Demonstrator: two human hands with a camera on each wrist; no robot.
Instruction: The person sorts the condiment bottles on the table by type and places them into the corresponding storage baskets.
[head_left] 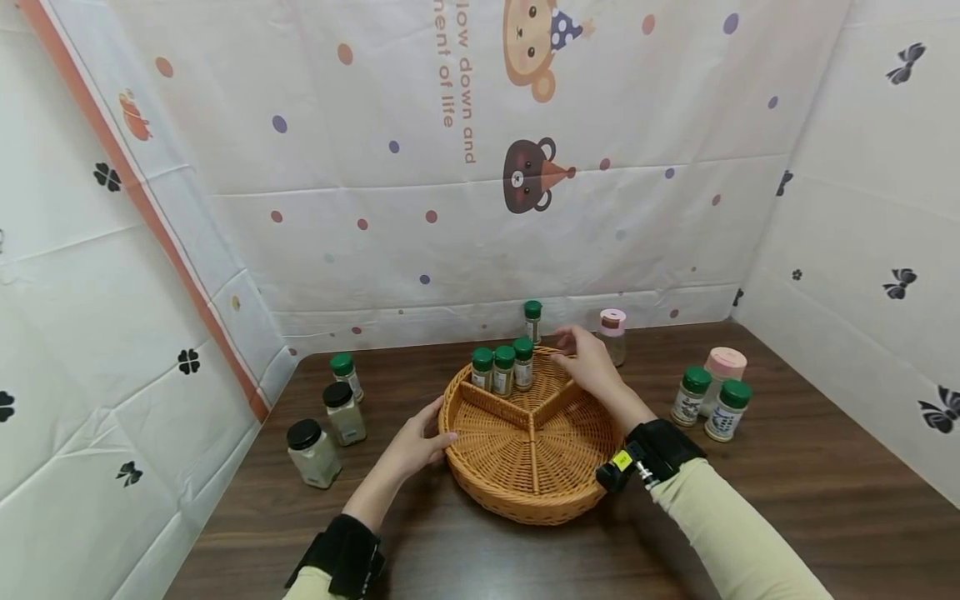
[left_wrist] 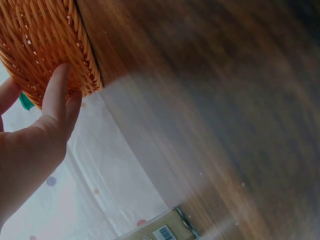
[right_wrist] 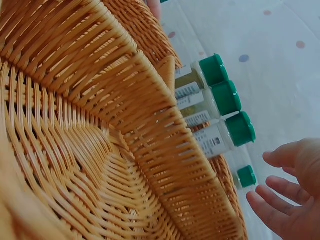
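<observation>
A round wicker basket (head_left: 517, 507) with three compartments stands mid-table. My left hand (head_left: 415, 442) grips its left rim, thumb over the edge; the left wrist view shows fingers (left_wrist: 56, 95) against the outer weave. Three green-capped spice bottles (head_left: 504, 372) stand side by side in the back left compartment. By the basket's back right rim is my right hand (head_left: 588, 364), its fingers loosely bent around nothing. In the right wrist view this hand (right_wrist: 295, 195) is apart from the nearest bottle in the basket (right_wrist: 220, 137). Another green-capped bottle (head_left: 532, 322) stands behind the basket.
A pink-lidded jar (head_left: 612, 337) is just behind my right hand. Farther right sit two green-capped bottles (head_left: 690, 398) and a larger pink-lidded jar (head_left: 724, 367). On the left are two black-lidded jars (head_left: 315, 458) and a green-capped bottle (head_left: 347, 375). Patterned sheets (head_left: 375, 250) wall the table.
</observation>
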